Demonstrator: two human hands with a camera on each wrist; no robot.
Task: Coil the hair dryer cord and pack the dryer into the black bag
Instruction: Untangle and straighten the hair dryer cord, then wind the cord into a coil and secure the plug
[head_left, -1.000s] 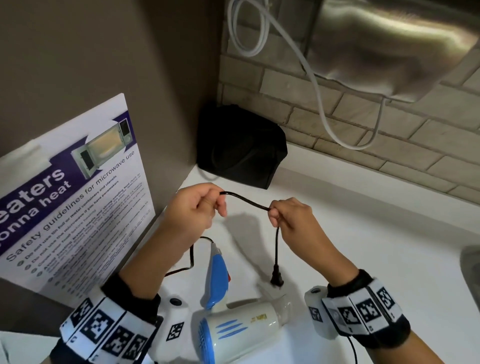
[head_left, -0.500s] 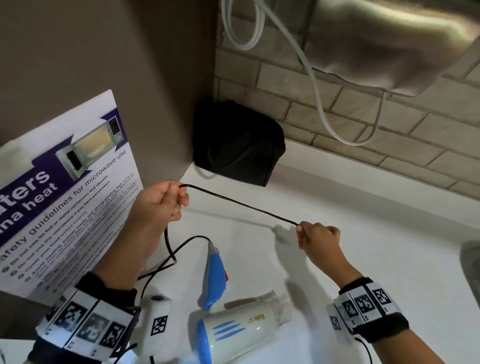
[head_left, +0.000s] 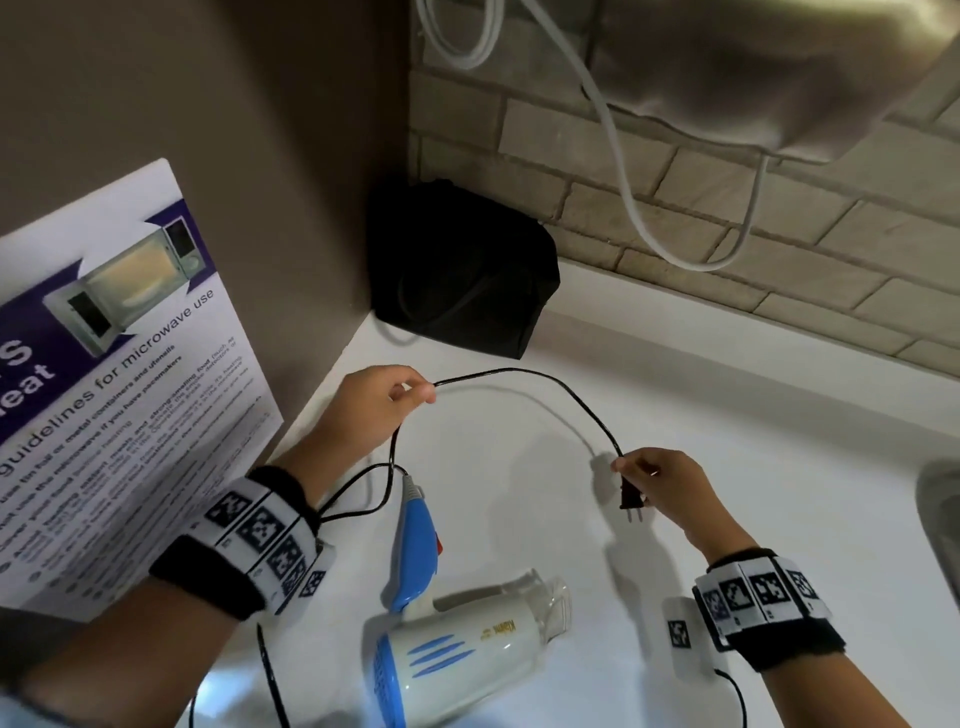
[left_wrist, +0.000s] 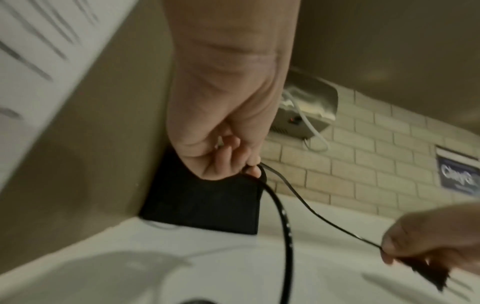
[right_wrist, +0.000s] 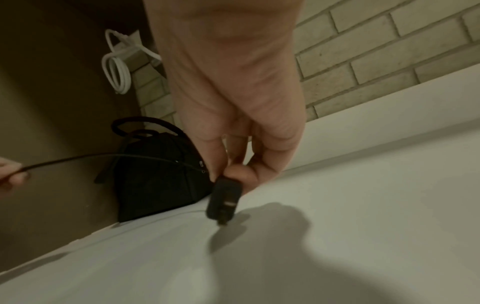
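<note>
A white and blue hair dryer (head_left: 467, 654) lies on the white counter (head_left: 727, 415) near me, its blue handle (head_left: 413, 551) folded toward the wall. Its black cord (head_left: 545, 382) arcs in the air between my hands. My left hand (head_left: 379, 410) pinches the cord (left_wrist: 275, 197) between thumb and fingertips. My right hand (head_left: 660, 483) pinches the cord just above the plug (head_left: 629, 501), which hangs below my fingers (right_wrist: 224, 201). The black bag (head_left: 462, 270) stands in the counter's back corner, behind both hands (right_wrist: 155, 172).
A microwave safety poster (head_left: 104, 364) leans on the brown wall at left. A steel wall unit (head_left: 753, 67) with a white cable (head_left: 623, 171) hangs over the brick backsplash. A sink edge (head_left: 940, 519) shows at far right.
My hands first drew apart, pulling the cord taut. Now they are closer again, the cord bows upward, and my right hand has slid along to the plug end.
</note>
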